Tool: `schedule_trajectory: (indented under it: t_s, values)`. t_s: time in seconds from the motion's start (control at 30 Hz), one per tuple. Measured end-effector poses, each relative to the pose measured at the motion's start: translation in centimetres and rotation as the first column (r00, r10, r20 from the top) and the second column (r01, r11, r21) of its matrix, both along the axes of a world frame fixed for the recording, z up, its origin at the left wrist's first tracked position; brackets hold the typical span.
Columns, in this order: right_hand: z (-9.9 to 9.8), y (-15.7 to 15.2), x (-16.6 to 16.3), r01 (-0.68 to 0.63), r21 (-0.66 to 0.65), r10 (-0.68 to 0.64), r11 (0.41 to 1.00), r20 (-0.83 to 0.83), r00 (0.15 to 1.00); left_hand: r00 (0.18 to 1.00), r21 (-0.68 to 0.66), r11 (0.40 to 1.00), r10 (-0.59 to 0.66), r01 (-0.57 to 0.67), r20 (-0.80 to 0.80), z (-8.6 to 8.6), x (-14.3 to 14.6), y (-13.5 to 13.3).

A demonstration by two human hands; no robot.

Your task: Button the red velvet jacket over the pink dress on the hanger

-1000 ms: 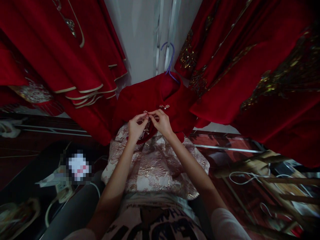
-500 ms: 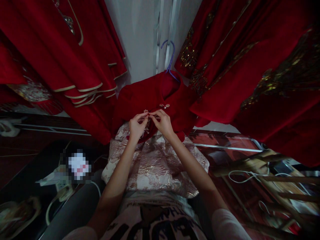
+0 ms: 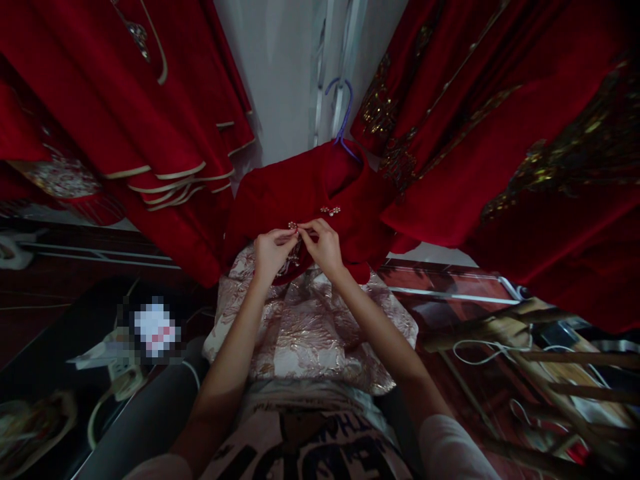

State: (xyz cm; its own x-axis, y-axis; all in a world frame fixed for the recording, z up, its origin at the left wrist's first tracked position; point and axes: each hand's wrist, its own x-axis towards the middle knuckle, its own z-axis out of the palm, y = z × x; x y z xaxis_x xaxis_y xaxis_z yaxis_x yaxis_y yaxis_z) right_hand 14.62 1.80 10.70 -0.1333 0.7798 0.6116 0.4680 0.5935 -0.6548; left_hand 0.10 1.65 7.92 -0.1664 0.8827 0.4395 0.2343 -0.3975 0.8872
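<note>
A red jacket [image 3: 295,183] with a patterned, shiny cream-pink skirt [image 3: 310,333] below it lies across my lap, the jacket's collar on a purple hanger [image 3: 345,117]. At the jacket's front, my left hand [image 3: 271,255] is closed in a pinch at a small beaded ornament [image 3: 293,227] with dangling strands. Fingertips of my right hand [image 3: 325,245] meet the left ones there, also pinched; what exactly lies between them is too small to make out. Just above my right hand, a second beaded ornament [image 3: 331,211] sits on the red cloth.
Red garments with pale edging [image 3: 165,133] hang at left, and sequinned red garments [image 3: 450,180] at right. Metal rails [image 3: 320,113] stand against the wall. A power strip [image 3: 125,377] with cords lies on the dark surface at lower left; a wooden frame [image 3: 475,330] stands at right.
My left hand has shifted slightly left, and the beaded ornament shows a little more between the fingertips. Both hands stay pinched at the same spot on the jacket.
</note>
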Motion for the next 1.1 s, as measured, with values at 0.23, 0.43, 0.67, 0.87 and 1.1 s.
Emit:
schedule_trajectory:
  t_s: [0.23, 0.43, 0.67, 0.87, 1.1]
  values:
    - [0.6, -0.4, 0.4, -0.005, -0.039, 0.005, 0.999, -0.006, 1.0, 0.992, -0.066, 0.998, -0.015, 0.023, 0.123, 0.4, 0.3, 0.3]
    - [1.8, -0.5, 1.1, -0.109, -0.109, 0.1, 0.988, -0.091, 0.991, 0.985, -0.02, 0.996, -0.087, 0.091, 0.149, 1.2, 0.1, 0.2]
    - [1.4, -3.7, 5.6, -0.178, -0.33, 0.197, 0.927, 0.025, 0.98, 0.982, -0.009, 0.988, 0.153, -0.153, 0.114, -2.8, 1.3, -4.1]
    - [0.5, -3.4, 7.7, -0.007, -0.365, 0.133, 0.931, 0.323, 0.937, 0.979, -0.145, 0.988, 0.024, -0.054, -0.201, -7.0, 1.1, -7.1]
    - [-2.0, -3.4, 5.7, 0.261, -0.391, 0.047, 0.883, 0.626, 0.779, 0.918, -0.108, 0.993, -0.007, -0.039, -0.396, -6.7, 1.6, -5.0]
